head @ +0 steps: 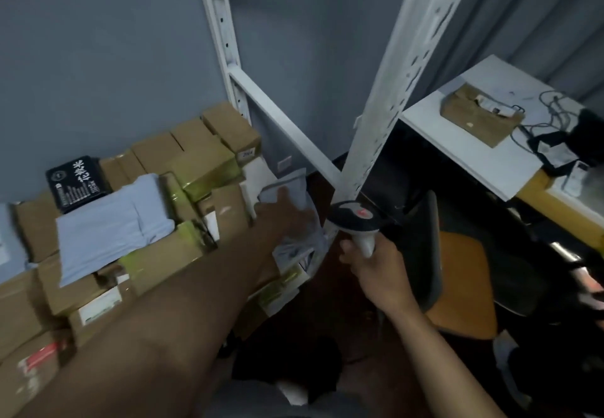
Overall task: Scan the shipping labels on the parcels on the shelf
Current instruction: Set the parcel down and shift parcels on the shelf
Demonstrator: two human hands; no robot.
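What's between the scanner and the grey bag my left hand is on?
In the head view, only the white shelf upright stands between the scanner, held in the right hand, and the grey poly bag under the left hand.

Left arm stretched long and forward, left hand [287,211] spread flat, fingers relaxed; right hand [369,264] raised at the wrist, fingers curled tight in a grip.

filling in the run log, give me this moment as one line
left hand on grey poly bag at shelf end | right hand grips scanner | label not visible | scan not confirmed
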